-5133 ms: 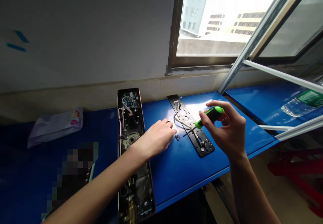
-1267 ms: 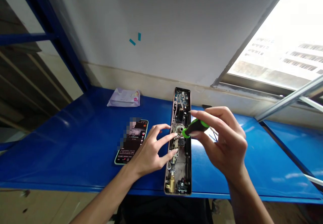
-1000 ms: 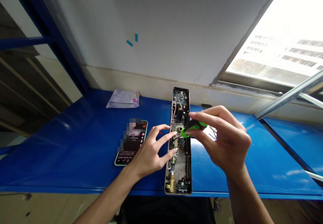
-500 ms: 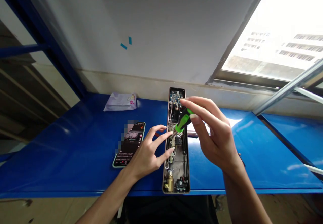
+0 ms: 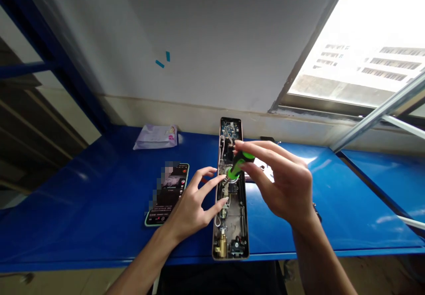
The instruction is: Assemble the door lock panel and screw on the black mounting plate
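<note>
A green-and-black screwdriver [image 5: 237, 165] is held between the thumb and fingers of my right hand [image 5: 282, 180]. It slants down to the left, its tip inside an open, long narrow door lock housing [image 5: 232, 217]. White wires, a circuit board [image 5: 231, 126] and a brass cylinder [image 5: 222, 245] show inside this housing. My left hand [image 5: 197, 199] lies at the housing's left side with its fingers spread. Its index fingertip is close to the screwdriver's tip, and its thumb reaches over the inner parts. The exact spot under the tip is too small to make out.
Left of the housing, a lit phone [image 5: 168, 195] lies on the blue table [image 5: 99, 206]. Behind it sits a purple packet [image 5: 156, 136] near the wall. A flat item [image 5: 264, 171] is partly hidden behind my right hand. A metal bar [image 5: 361, 122] slopes at the right.
My right hand's fingers have shifted on the screwdriver handle, which now shows turned and closer into the palm. My left hand stays at the housing. The whole view has moved slightly.
</note>
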`<state>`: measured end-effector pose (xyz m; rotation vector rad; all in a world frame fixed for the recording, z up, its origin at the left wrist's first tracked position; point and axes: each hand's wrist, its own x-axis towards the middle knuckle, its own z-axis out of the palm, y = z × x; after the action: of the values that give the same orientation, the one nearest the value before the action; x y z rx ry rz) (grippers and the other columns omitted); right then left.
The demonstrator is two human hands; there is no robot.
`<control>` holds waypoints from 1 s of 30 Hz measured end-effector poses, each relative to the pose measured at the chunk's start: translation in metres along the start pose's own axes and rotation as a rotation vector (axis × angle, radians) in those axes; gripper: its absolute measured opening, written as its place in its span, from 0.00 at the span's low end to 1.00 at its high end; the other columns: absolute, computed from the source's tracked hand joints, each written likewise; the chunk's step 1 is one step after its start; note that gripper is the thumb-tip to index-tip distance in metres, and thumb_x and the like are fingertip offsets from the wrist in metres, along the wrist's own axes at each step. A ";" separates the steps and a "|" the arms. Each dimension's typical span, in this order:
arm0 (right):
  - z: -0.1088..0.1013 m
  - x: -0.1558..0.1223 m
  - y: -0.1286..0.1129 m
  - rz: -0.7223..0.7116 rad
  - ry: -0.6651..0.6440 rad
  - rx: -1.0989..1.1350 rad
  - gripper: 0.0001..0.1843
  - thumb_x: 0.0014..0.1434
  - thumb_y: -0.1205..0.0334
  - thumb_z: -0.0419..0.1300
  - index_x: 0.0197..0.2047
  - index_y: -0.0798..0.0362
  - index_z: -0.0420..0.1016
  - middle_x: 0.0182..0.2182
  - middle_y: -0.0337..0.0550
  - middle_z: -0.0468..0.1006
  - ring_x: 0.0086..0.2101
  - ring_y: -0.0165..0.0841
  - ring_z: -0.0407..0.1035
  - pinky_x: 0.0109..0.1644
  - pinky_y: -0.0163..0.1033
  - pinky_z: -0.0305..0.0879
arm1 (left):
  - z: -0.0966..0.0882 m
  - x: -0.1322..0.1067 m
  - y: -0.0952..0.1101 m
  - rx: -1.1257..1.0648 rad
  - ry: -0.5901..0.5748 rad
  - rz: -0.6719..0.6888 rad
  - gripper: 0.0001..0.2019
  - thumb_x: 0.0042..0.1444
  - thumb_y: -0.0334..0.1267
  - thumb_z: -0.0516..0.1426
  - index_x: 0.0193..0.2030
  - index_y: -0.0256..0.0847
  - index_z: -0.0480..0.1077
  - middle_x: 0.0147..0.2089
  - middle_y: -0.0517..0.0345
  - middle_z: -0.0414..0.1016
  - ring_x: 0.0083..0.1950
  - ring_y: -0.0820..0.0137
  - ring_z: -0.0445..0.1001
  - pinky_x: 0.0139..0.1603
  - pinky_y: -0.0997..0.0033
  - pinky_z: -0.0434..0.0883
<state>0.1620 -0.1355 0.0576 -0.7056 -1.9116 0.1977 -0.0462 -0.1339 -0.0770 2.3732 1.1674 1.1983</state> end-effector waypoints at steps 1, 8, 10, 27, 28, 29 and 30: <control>0.001 0.001 0.000 -0.002 0.047 -0.044 0.20 0.64 0.67 0.70 0.58 0.42 0.83 0.41 0.42 0.83 0.39 0.33 0.79 0.41 0.38 0.80 | 0.000 0.000 0.000 0.004 -0.002 -0.003 0.23 0.66 0.39 0.63 0.67 0.47 0.69 0.67 0.46 0.66 0.66 0.56 0.73 0.66 0.52 0.77; 0.001 0.003 -0.002 -0.003 -0.142 0.034 0.26 0.72 0.74 0.54 0.69 0.48 0.72 0.64 0.52 0.77 0.57 0.36 0.77 0.58 0.44 0.78 | 0.000 0.000 0.000 -0.001 -0.001 0.005 0.23 0.66 0.38 0.64 0.67 0.46 0.69 0.66 0.47 0.65 0.66 0.56 0.73 0.67 0.53 0.77; 0.002 0.003 -0.001 -0.030 -0.052 0.009 0.20 0.69 0.71 0.63 0.62 0.48 0.79 0.51 0.48 0.84 0.47 0.33 0.80 0.48 0.39 0.80 | 0.000 0.000 0.000 0.003 -0.004 0.001 0.23 0.66 0.39 0.64 0.67 0.46 0.69 0.67 0.47 0.65 0.65 0.57 0.73 0.67 0.54 0.77; 0.003 0.004 -0.005 -0.030 -0.073 -0.082 0.18 0.73 0.69 0.57 0.62 0.61 0.78 0.55 0.59 0.79 0.52 0.35 0.78 0.54 0.40 0.79 | 0.000 0.002 0.000 0.030 -0.010 0.008 0.21 0.66 0.38 0.64 0.64 0.45 0.70 0.64 0.47 0.66 0.64 0.57 0.73 0.65 0.53 0.78; 0.003 0.004 -0.006 -0.036 -0.101 -0.040 0.19 0.73 0.72 0.55 0.63 0.61 0.76 0.59 0.59 0.79 0.57 0.35 0.77 0.58 0.39 0.77 | 0.000 0.002 0.000 0.026 -0.007 0.007 0.21 0.65 0.38 0.64 0.63 0.44 0.70 0.64 0.47 0.66 0.63 0.57 0.74 0.65 0.53 0.78; 0.002 0.005 -0.005 -0.050 -0.108 -0.007 0.19 0.72 0.74 0.56 0.63 0.61 0.76 0.60 0.57 0.80 0.58 0.34 0.77 0.60 0.38 0.76 | 0.000 0.002 0.000 0.024 -0.004 0.008 0.21 0.65 0.38 0.65 0.63 0.44 0.70 0.64 0.47 0.66 0.63 0.57 0.74 0.65 0.53 0.78; 0.001 0.005 -0.005 -0.064 -0.094 0.006 0.18 0.71 0.73 0.58 0.61 0.59 0.78 0.56 0.55 0.82 0.56 0.33 0.78 0.58 0.36 0.77 | 0.000 0.002 0.000 0.025 0.000 0.009 0.21 0.65 0.38 0.65 0.63 0.44 0.70 0.64 0.47 0.66 0.63 0.57 0.74 0.65 0.53 0.78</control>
<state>0.1575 -0.1367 0.0627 -0.6402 -2.0189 0.1998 -0.0451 -0.1319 -0.0760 2.3989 1.1799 1.1928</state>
